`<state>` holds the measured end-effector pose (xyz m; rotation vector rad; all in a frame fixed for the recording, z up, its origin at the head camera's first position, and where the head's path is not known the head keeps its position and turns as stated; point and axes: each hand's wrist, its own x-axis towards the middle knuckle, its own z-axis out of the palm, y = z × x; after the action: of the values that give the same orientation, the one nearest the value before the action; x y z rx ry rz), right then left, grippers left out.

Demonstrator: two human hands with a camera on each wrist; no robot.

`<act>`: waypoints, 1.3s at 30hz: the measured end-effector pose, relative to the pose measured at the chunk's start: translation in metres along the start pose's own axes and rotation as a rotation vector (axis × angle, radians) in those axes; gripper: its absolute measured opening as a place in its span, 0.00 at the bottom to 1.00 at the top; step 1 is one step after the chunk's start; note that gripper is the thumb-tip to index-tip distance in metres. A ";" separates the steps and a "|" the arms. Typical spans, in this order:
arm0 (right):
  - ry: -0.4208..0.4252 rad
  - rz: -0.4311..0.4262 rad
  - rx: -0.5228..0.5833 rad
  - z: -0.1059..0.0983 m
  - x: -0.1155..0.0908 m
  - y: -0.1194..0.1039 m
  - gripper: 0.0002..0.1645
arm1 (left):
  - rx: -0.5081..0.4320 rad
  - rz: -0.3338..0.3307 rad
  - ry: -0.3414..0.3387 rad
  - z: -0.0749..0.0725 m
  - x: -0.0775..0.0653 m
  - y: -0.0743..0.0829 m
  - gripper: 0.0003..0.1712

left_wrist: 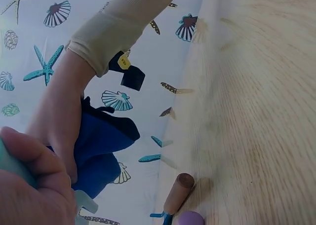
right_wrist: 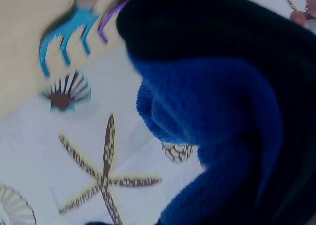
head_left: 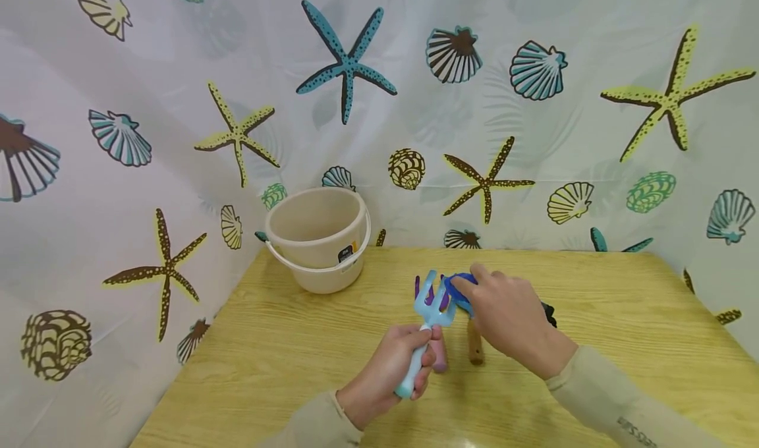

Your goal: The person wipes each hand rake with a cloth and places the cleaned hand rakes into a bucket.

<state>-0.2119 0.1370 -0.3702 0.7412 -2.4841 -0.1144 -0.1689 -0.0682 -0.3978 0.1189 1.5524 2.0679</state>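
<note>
Head view: left hand (head_left: 393, 357) grips pale-blue fork (head_left: 436, 315), right hand (head_left: 505, 308) clutches blue cloth (right_wrist: 207, 101).

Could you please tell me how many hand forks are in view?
3: a light-blue fork in the left hand; a purple, pink-handled fork and a blue, wooden-handled fork, both on the wood-grain table. The right hand may hide others.

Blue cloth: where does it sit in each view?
Head: blue cloth, right of centre, in the right hand.
Left wrist: blue cloth, left of centre.
Right wrist: blue cloth, centre and right.
Shared landmark: wooden-handled fork, right of centre in head, bottom centre in left wrist, upper left in right wrist.
</note>
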 end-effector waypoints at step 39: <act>-0.011 0.018 -0.064 0.002 0.013 -0.025 0.17 | 0.177 0.060 0.064 0.009 0.007 -0.012 0.13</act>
<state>-0.2098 0.1088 -0.3714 0.6926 -2.4853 -0.1907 -0.1669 -0.0546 -0.4080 0.1674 1.7897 1.9945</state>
